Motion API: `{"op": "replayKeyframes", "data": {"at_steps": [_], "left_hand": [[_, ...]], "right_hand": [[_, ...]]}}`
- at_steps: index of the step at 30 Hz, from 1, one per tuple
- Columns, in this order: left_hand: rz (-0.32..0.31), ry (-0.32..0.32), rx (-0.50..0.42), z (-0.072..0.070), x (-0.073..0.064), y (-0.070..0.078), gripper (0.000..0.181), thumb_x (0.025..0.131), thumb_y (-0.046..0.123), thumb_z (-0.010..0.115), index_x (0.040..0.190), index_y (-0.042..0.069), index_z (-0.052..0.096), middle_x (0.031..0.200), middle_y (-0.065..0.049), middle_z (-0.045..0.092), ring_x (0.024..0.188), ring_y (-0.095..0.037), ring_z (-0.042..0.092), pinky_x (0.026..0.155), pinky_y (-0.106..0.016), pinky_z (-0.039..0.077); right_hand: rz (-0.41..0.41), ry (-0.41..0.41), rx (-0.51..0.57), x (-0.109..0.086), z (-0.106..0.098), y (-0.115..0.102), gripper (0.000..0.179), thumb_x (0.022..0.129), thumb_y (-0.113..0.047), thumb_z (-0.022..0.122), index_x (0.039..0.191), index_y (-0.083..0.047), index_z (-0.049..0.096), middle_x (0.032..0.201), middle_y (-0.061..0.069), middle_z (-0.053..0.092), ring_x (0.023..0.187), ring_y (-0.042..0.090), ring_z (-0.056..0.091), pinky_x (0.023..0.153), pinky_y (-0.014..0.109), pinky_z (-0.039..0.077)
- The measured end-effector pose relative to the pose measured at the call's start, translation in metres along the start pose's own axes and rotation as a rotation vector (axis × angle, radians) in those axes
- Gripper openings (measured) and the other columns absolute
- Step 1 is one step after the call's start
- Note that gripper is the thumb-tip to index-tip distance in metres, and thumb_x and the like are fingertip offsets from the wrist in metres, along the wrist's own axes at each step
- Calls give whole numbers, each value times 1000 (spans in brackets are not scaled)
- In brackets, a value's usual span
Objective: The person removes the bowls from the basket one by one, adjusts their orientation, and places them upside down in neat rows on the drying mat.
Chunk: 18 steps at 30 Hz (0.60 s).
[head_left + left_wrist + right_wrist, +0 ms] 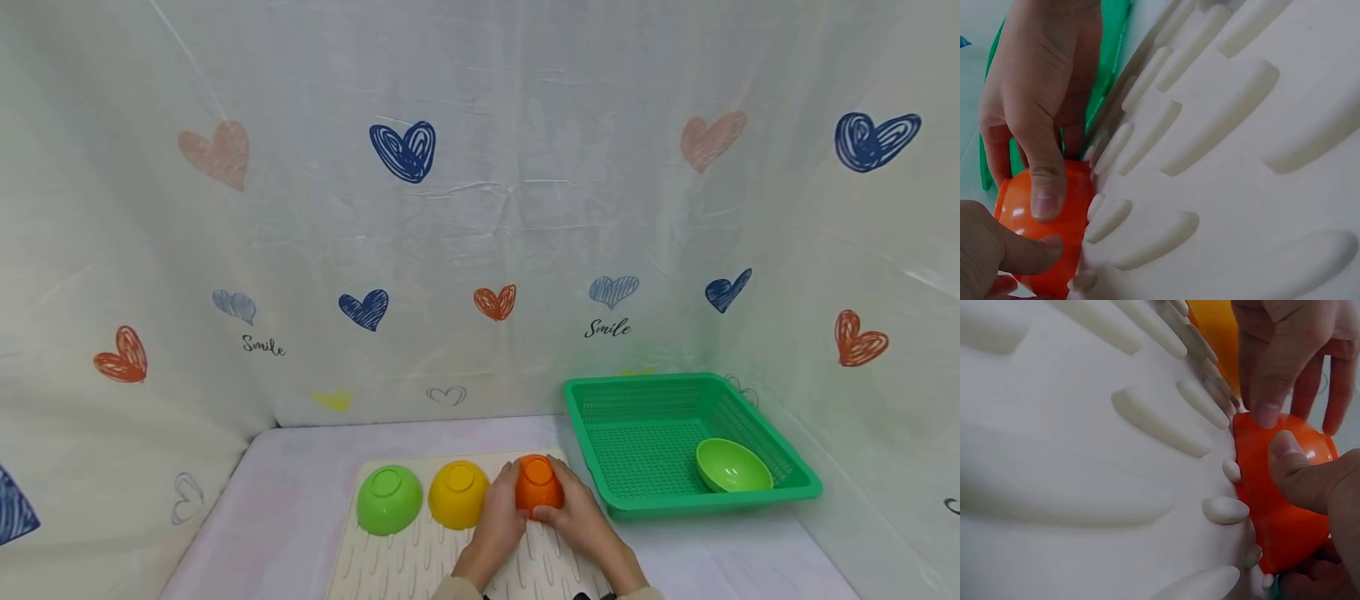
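An orange bowl sits upside down at the right end of a row on a cream ridged mat. My left hand holds its left side and my right hand its right side, both thumbs on the near wall. In the left wrist view, the orange bowl has its rim right at the mat's ridges. Left of it, a yellow bowl and a green bowl also lie upside down on the mat.
A green plastic basket stands right of the mat. Inside it, at the right, is a light green bowl, opening up. White curtains printed with hearts enclose the back and sides of the pale table.
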<state>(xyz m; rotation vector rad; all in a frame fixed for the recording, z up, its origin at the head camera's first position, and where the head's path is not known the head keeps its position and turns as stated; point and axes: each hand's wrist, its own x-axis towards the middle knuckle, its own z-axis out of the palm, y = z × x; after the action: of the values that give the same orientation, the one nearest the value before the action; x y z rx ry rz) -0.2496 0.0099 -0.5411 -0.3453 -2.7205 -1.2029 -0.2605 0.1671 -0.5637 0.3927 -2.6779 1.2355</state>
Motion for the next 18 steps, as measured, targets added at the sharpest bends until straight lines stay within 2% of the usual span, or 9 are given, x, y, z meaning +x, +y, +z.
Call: {"op": "replayKeyframes", "data": {"at_steps": [4, 6, 10, 14, 16, 18], "left_hand": [[55, 33, -48, -16, -7, 5, 68, 75, -17, 66, 138, 1, 48, 138, -16, 54, 129, -32, 51, 105, -47, 42], [93, 64, -64, -29, -12, 8, 64, 77, -14, 67, 136, 2, 50, 136, -14, 56, 127, -30, 53, 104, -46, 44], [112, 147, -51, -62, -20, 11, 61, 79, -6, 72, 135, 8, 53, 132, -9, 60, 122, -26, 57, 96, -38, 51], [111, 278, -97, -99, -26, 3, 59, 80, -4, 73, 134, 10, 55, 131, -7, 60, 121, -25, 57, 88, -33, 55], [97, 346, -132, -116, -28, -4, 56, 81, -3, 72, 133, 10, 56, 131, -6, 60, 121, -25, 58, 87, -34, 56], [73, 388, -160, -133, -31, -13, 53, 83, -2, 71, 132, 10, 56, 131, -6, 60, 119, -26, 59, 86, -36, 56]], "right_hand": [[25, -8, 6, 0, 1, -3, 87, 73, -15, 82, 145, 2, 36, 147, 25, 41, 136, 39, 40, 111, 53, 32], [29, -11, 2, 0, 1, -4, 88, 73, -14, 82, 145, 4, 35, 147, 28, 39, 136, 41, 39, 110, 55, 33], [70, -26, -17, 1, 1, -6, 89, 74, -16, 82, 147, 3, 33, 148, 30, 36, 137, 43, 36, 110, 56, 33], [123, -43, -15, 2, 0, -8, 91, 74, -17, 82, 148, 0, 32, 150, 29, 33, 139, 42, 33, 111, 56, 31], [125, -46, -11, 2, 0, -9, 91, 74, -16, 82, 148, 1, 32, 150, 29, 32, 140, 43, 31, 111, 56, 30], [124, -41, -1, 2, 0, -9, 91, 74, -15, 82, 148, 1, 31, 150, 30, 31, 140, 43, 30, 112, 56, 30]]}}
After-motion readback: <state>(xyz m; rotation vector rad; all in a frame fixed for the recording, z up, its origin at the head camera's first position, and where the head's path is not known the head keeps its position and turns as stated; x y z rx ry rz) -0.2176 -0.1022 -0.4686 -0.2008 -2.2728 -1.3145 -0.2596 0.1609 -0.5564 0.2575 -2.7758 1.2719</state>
